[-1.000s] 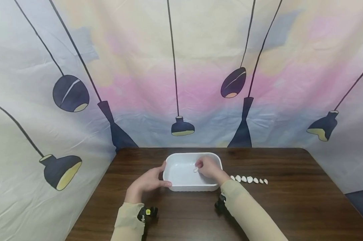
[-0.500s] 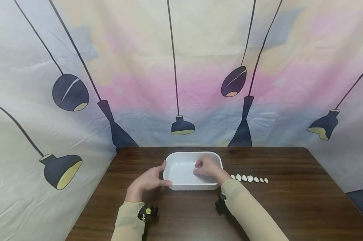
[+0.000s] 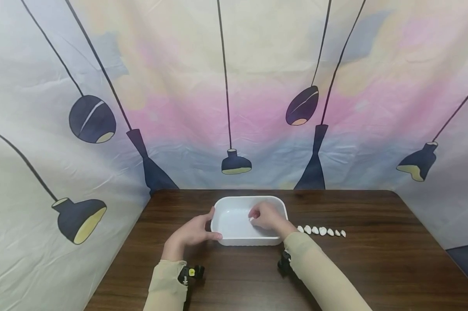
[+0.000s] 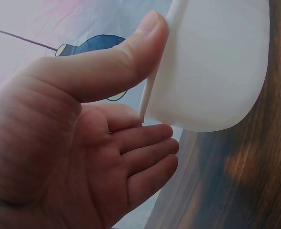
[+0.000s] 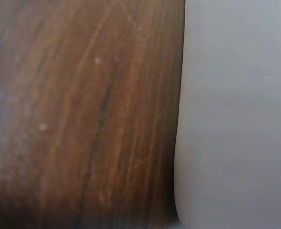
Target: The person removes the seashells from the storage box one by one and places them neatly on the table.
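A white rectangular dish (image 3: 230,241) stands on the table. At its left end is my left hand (image 3: 193,231); thumb and index finger are spread against the rim and the other fingers extend loosely, as the left wrist view (image 4: 97,129) shows. Inside the dish, toward its right half, my right hand (image 3: 268,216) pinches a small white piece, apparently a shell (image 3: 251,219), mostly hidden by the fingers. A row of several small white shells (image 3: 322,231) lies to the right of the dish. The right wrist view shows only the dish's outer wall (image 5: 235,114) and wood, no hand.
The brown wooden table (image 3: 234,276) ends at a back edge just behind the dish. A fabric backdrop (image 3: 195,108) printed with dark lamps hangs behind and at the sides. My right forearm (image 3: 323,272) crosses in front of the dish's right end.
Within the dish, the right fingertips have shifted slightly left with the small shell, which is now more covered by them. My left hand, the dish and the row of shells stay put.
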Tool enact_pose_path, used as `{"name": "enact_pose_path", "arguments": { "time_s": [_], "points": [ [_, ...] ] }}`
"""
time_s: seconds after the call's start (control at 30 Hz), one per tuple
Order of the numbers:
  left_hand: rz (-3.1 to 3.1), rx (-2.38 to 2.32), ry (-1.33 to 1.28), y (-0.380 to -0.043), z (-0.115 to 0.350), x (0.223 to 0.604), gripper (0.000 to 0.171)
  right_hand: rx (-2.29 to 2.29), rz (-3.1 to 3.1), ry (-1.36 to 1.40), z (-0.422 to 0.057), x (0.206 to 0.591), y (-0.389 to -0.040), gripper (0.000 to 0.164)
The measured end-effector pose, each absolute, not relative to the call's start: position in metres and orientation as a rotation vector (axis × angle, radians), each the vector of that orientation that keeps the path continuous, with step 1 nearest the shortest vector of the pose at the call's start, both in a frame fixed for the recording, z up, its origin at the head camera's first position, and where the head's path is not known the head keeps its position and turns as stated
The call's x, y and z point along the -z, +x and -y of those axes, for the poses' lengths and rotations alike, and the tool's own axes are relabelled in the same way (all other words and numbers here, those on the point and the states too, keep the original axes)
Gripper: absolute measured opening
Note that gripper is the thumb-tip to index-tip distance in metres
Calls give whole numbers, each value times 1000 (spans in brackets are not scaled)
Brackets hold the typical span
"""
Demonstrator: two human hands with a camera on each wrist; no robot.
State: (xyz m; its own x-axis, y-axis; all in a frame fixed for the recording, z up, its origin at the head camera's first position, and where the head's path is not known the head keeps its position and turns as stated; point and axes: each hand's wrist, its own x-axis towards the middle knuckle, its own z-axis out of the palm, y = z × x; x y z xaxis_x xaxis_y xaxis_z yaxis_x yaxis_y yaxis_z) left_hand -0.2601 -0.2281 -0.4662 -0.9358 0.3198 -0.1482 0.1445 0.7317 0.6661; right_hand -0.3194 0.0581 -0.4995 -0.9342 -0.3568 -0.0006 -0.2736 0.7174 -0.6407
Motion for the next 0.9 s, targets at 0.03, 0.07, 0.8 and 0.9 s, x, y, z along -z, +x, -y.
{"name": "enact_pose_path", "arguments": {
  "time_s": [0.03, 0.07, 0.8, 0.9],
  "points": [
    [-2678, -1004, 362, -260, 228, 466, 109, 1015, -2793, -510, -58, 499, -319, 11],
    [-2675, -1006, 358, -260, 228, 465, 109, 1016, -2792, -507, -58, 499, -319, 12],
    [-2677, -1014, 359, -260, 227, 466, 109, 1033, -2812, -445, -58, 498, -320, 10],
    [-2675, -1009, 355, -259, 228, 466, 110, 1041, -2810, -467, -59, 498, -319, 10]
  ]
}}
